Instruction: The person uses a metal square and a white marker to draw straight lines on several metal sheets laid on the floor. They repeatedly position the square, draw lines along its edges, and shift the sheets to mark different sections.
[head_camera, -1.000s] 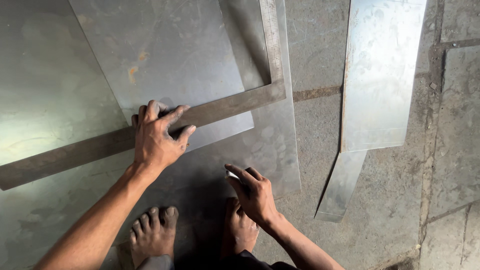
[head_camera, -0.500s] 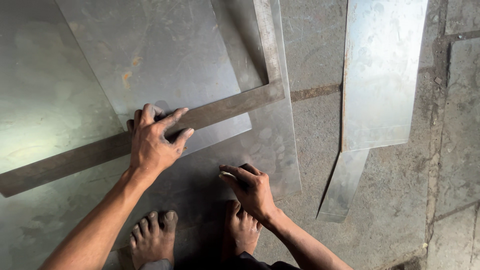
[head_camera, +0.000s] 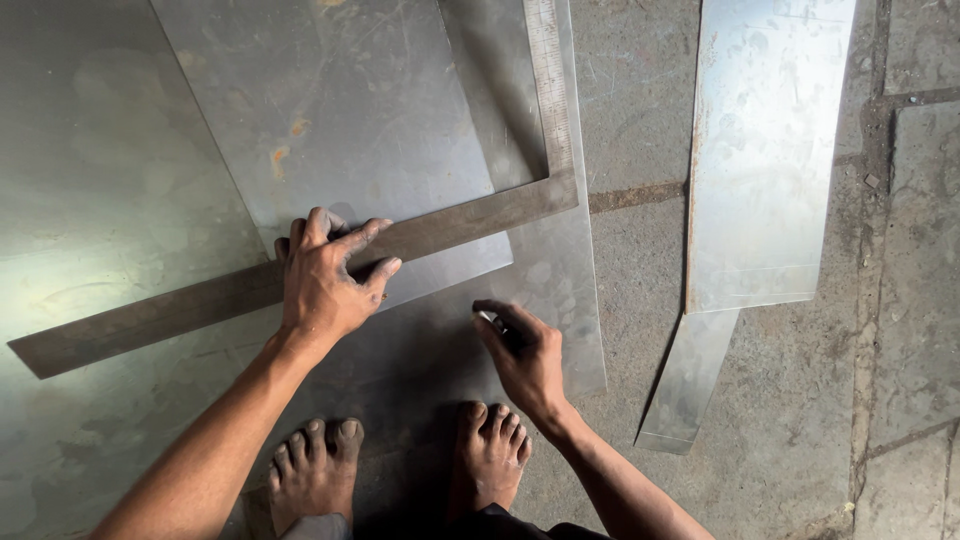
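Note:
A large steel square (head_camera: 455, 221) lies on stacked metal sheets (head_camera: 340, 120) on the floor, its long arm running left and its short arm going up. My left hand (head_camera: 325, 275) presses flat on the long arm with fingers spread. My right hand (head_camera: 525, 350) hovers just below the square over the lower sheet (head_camera: 560, 300), fingers pinched on a small scriber (head_camera: 487, 318) whose tip barely shows. My two bare feet (head_camera: 400, 465) stand on the sheet below both hands.
A separate metal sheet (head_camera: 765, 150) lies to the right on the concrete floor (head_camera: 900, 300), with a narrow metal strip (head_camera: 690, 375) under its lower edge. Cracks and joints run across the concrete.
The view has shifted slightly. My right hand has lowered and turned a little over the sheet; my left hand stays pressed on the square.

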